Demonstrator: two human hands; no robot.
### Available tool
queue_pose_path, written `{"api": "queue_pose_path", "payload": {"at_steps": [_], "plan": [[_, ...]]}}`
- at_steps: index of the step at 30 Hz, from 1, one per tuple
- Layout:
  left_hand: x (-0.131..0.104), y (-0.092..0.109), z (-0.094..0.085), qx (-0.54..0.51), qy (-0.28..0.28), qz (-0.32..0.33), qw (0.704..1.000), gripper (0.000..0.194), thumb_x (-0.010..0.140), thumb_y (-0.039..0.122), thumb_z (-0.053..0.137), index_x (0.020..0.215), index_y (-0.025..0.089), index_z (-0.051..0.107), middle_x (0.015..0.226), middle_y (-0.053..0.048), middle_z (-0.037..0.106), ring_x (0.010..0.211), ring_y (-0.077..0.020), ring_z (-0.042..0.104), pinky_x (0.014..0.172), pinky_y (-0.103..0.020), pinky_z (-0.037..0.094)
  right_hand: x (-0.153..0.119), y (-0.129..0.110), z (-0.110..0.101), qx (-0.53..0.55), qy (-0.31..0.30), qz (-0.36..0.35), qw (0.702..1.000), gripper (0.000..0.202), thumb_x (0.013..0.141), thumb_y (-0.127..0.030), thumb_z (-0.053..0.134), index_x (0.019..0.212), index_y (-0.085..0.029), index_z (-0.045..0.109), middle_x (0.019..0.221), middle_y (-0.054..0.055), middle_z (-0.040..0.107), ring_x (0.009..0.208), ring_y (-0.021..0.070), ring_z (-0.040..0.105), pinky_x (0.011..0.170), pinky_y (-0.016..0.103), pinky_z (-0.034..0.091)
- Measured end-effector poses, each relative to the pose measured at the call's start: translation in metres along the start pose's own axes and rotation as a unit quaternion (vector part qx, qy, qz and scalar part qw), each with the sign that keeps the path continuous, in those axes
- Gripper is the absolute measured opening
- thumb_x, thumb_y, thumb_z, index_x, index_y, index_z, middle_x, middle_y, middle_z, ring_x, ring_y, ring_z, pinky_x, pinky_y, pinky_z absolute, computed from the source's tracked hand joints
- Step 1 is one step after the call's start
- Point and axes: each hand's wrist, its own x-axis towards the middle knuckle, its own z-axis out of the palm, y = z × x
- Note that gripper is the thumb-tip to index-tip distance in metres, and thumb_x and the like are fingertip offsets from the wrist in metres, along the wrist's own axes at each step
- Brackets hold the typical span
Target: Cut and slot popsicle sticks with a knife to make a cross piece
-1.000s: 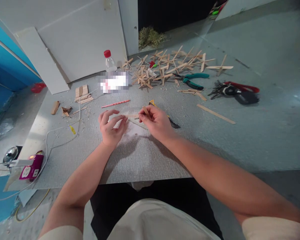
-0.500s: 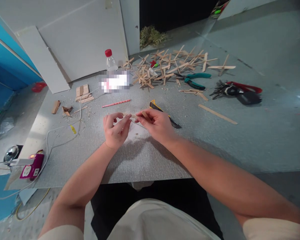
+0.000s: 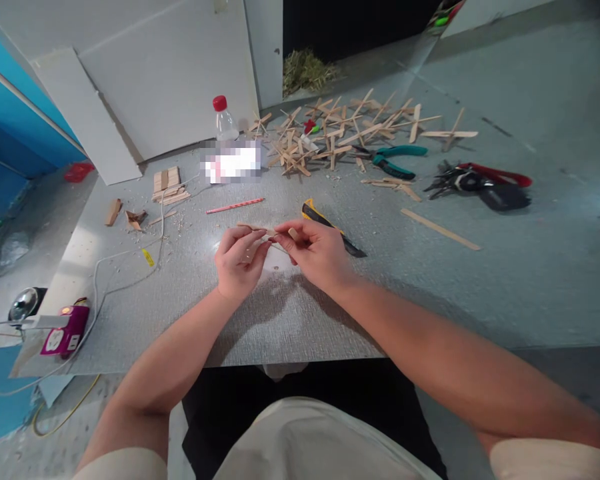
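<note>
Between my hands are thin wooden craft sticks [image 3: 294, 235], which look crossed, though my fingers cover where they meet. My left hand [image 3: 241, 259] pinches them from the left, and one stick end shows above its fingers. From the right, my right hand [image 3: 320, 253] is closed on the same sticks, with a short end poking up by the thumb. A yellow and black utility knife [image 3: 333, 227] lies on the table just behind my right hand. Beyond my left hand rests a red patterned pencil [image 3: 235, 205].
Star-shaped stick pieces [image 3: 330, 137] crowd the back, beside green-handled pliers [image 3: 395, 160]. Keys [image 3: 455, 180] and a single stick [image 3: 440, 229] lie to the right. At left are stacked sticks [image 3: 170, 183], a white cable [image 3: 161, 227] and a purple box [image 3: 73, 327]. A red-capped bottle [image 3: 225, 120] stands behind.
My left hand has shifted slightly right, closer to my right hand, its fingers drawn further over the sticks. The table things have not moved; the view has shifted a little.
</note>
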Motion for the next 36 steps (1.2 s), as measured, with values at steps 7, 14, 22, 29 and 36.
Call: {"api": "queue_pose_path", "payload": {"at_steps": [7, 14, 22, 29, 36], "plan": [[-0.001, 0.000, -0.001, -0.045, -0.043, -0.013, 0.998, 0.004, 0.096, 0.026, 0.070, 0.094, 0.022, 0.071, 0.095, -0.003, 0.066, 0.091, -0.0147, 0.069, 0.081, -0.031, 0.060, -0.003, -0.001, 0.002, -0.002, -0.003, -0.006, 1.000, 0.039, 0.090, -0.061, 0.068, 0.097, -0.024, 0.073, 0.054, -0.005, 0.059, 0.045, 0.0128, 0.052, 0.053, 0.030, 0.042], [-0.009, -0.002, 0.008, -0.246, -0.029, -0.280, 0.927, 0.028, 0.090, 0.043, 0.077, 0.100, 0.022, 0.063, 0.099, -0.005, 0.074, 0.090, -0.0158, 0.076, 0.081, -0.030, 0.063, -0.007, 0.005, 0.000, -0.118, -0.005, -0.120, 0.986, 0.016, 0.097, -0.032, 0.062, 0.101, -0.026, 0.075, 0.097, 0.007, 0.081, 0.081, 0.0205, 0.075, 0.076, 0.036, 0.057], [-0.011, -0.016, 0.006, -0.316, -0.062, -0.349, 0.880, 0.039, 0.086, 0.052, 0.080, 0.106, 0.024, 0.063, 0.106, -0.006, 0.079, 0.099, -0.0187, 0.077, 0.089, -0.034, 0.063, -0.005, 0.007, -0.002, -0.139, -0.029, -0.213, 0.966, 0.023, 0.098, -0.019, 0.059, 0.105, -0.030, 0.078, 0.115, 0.004, 0.080, 0.104, 0.0222, 0.077, 0.094, 0.042, 0.061], [-0.002, -0.009, 0.001, -0.397, -0.042, -0.382, 0.833, 0.034, 0.075, 0.038, 0.091, 0.101, 0.023, 0.075, 0.100, -0.004, 0.080, 0.093, -0.0164, 0.077, 0.088, -0.030, 0.062, -0.004, 0.008, -0.003, -0.157, -0.018, -0.283, 0.946, 0.026, 0.096, -0.010, 0.058, 0.105, -0.027, 0.075, 0.112, 0.003, 0.081, 0.101, 0.0187, 0.078, 0.089, 0.034, 0.062], [0.004, -0.004, -0.001, -0.398, -0.008, -0.404, 0.823, 0.034, 0.068, 0.034, 0.096, 0.093, 0.022, 0.076, 0.090, -0.002, 0.080, 0.085, -0.0160, 0.077, 0.085, -0.030, 0.061, -0.002, 0.004, -0.002, -0.157, -0.015, -0.297, 0.942, 0.012, 0.095, -0.017, 0.065, 0.104, -0.023, 0.070, 0.110, 0.004, 0.080, 0.067, 0.0120, 0.070, 0.072, 0.028, 0.058]]}}
